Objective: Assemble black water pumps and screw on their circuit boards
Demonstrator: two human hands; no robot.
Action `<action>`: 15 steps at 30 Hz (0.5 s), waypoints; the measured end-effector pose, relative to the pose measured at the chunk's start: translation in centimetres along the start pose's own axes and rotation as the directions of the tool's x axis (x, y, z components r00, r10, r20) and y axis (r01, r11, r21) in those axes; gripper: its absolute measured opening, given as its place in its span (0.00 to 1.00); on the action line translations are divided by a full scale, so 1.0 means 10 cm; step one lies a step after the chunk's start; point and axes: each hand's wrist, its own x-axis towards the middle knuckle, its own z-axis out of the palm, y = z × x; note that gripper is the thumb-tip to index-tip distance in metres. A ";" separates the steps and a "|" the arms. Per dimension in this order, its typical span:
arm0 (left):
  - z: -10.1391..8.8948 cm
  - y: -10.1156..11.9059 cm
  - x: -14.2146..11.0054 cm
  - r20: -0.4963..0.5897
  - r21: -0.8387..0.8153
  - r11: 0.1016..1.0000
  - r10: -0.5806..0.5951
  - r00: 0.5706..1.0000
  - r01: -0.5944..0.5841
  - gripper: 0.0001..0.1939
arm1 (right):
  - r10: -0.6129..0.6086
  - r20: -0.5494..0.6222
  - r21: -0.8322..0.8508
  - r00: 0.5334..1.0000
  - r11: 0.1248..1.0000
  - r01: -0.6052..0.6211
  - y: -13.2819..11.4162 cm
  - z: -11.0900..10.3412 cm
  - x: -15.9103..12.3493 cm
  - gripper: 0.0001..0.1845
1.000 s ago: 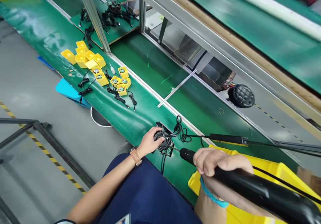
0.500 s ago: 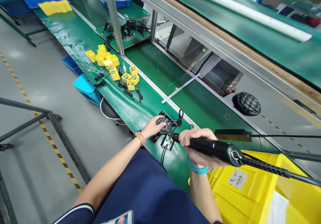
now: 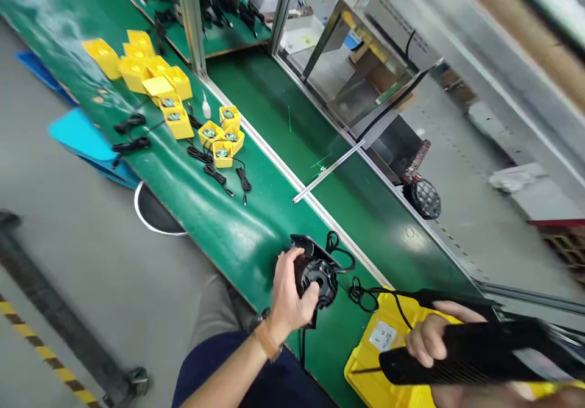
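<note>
My left hand (image 3: 289, 301) is closed around a round black ribbed housing (image 3: 326, 279), thumb on its patterned face. Behind that lies a black bracket-like part (image 3: 307, 246), and a looped black cable (image 3: 342, 258) trails beside it. My right hand (image 3: 429, 340), at the lower right, is wrapped around a black electric screwdriver (image 3: 475, 353). Its thin bit points left, over a yellow bin (image 3: 361, 368), apart from the housing. Some of the right hand is blurred and cut off by the frame.
Several yellow square cups (image 3: 178, 124) with small circuit boards or wires sit on the green bench (image 3: 219, 225), near bundled black cables (image 3: 212, 173) and a small white bottle (image 3: 206, 108). A metal strip (image 3: 326, 173) crosses the bench's rail. A stool (image 3: 159, 210) stands at the left edge.
My right hand has drawn the screwdriver away to the right, off the work. My left hand has tilted the round housing up and now grips it by its sides. The view has shifted too.
</note>
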 end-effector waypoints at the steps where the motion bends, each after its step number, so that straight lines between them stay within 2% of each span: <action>1: 0.04 0.02 -0.03 -0.032 0.019 1.000 0.012 0.999 -0.011 0.30 | 0.090 -0.040 -0.083 0.995 0.992 -0.093 0.10 0.05 0.02 0.39; 2: 0.07 0.06 -0.06 -0.054 0.036 0.999 0.017 0.998 -0.015 0.31 | 0.147 -0.082 -0.179 0.986 0.971 -0.160 0.21 0.10 0.04 0.37; 4: 0.10 0.13 -0.11 -0.085 0.069 0.998 0.019 0.996 -0.013 0.34 | 0.183 -0.171 -0.398 0.968 0.886 -0.238 0.45 0.20 0.05 0.36; 6: 0.12 0.19 -0.14 -0.103 0.090 0.996 0.009 0.995 0.000 0.35 | 0.137 -0.257 -0.593 0.957 0.759 -0.268 0.66 0.24 0.04 0.38; 8: 0.14 0.23 -0.17 -0.112 0.084 0.996 -0.022 0.993 0.031 0.34 | 0.071 -0.325 -0.686 0.943 0.669 -0.286 0.81 0.23 0.03 0.38; 11: 0.17 0.27 -0.21 -0.119 0.030 0.996 -0.084 0.989 0.088 0.34 | 0.023 -0.380 -0.673 0.925 0.679 -0.293 0.92 0.15 0.00 0.38; 15: 0.18 0.27 -0.24 -0.102 -0.032 0.992 -0.121 0.987 0.118 0.35 | 0.021 -0.344 -0.613 0.939 0.752 -0.242 0.95 0.10 -0.05 0.35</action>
